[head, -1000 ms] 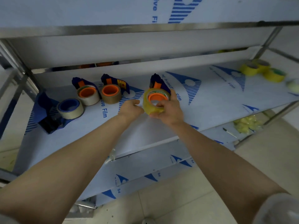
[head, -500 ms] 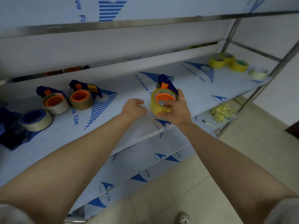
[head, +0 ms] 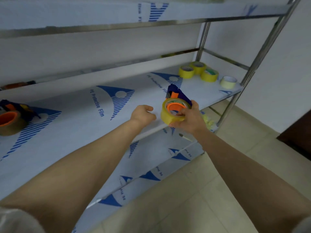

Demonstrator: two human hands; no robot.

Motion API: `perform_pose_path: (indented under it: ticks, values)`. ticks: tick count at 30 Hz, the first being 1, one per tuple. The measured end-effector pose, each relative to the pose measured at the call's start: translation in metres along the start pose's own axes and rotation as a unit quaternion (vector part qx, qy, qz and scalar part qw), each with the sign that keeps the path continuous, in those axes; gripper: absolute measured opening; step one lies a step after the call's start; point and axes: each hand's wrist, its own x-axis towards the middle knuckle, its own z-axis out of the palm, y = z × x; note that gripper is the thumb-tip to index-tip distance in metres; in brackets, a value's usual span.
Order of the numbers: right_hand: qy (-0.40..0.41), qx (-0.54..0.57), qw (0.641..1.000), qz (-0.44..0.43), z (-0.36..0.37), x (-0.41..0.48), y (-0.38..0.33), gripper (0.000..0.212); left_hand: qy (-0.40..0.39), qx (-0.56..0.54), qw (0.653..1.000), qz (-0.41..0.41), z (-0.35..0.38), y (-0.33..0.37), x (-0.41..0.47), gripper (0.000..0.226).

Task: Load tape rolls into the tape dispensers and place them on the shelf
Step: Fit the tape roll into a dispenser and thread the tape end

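Note:
My right hand (head: 189, 119) grips a blue tape dispenser (head: 177, 94) with an orange hub, loaded with a yellowish clear tape roll (head: 168, 115). It is held just above the front edge of the middle shelf (head: 75, 132). My left hand (head: 143, 113) hovers just left of the roll with fingers curled, holding nothing. Another loaded dispenser with a brown roll (head: 10, 121) lies at the shelf's far left. Loose tape rolls sit at the shelf's right end: yellow rolls (head: 186, 72) and a pale one (head: 228, 82).
The metal rack has an upper shelf (head: 117, 12) overhead and a lower shelf (head: 151, 158) below. Upright steel posts (head: 249, 73) stand at the right end. On the lower shelf lie a pale yellow bundle (head: 208, 120) and a small tool (head: 185, 137). Tiled floor (head: 218, 165) spreads to the right.
My left hand has let go of the roll and drawn slightly left. The view has swung right, so the loaded dispensers at left have slid out of sight and the loose rolls are nearer.

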Motion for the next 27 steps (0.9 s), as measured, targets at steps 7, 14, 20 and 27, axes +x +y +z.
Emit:
perform_pose_path:
  ticks: [7,14,20,27]
  values:
    - [0.0,0.023,0.999,0.046,-0.04,0.053,0.071,0.09,-0.011,0.016,1.0,0.002,0.065,0.047,0.046,0.046]
    - [0.005,-0.011,0.999,0.048,-0.06,0.126,0.106,0.092,-0.026,0.038,0.998,0.031,0.098,0.088,0.118,0.048]
    - [0.002,-0.002,0.999,0.044,-0.083,0.182,0.13,0.075,-0.028,0.053,0.997,0.043,0.118,0.115,0.174,0.039]
    - [-0.014,-0.057,0.998,0.035,-0.103,0.228,0.176,0.07,-0.022,0.059,0.998,0.025,0.152,0.14,0.213,0.047]
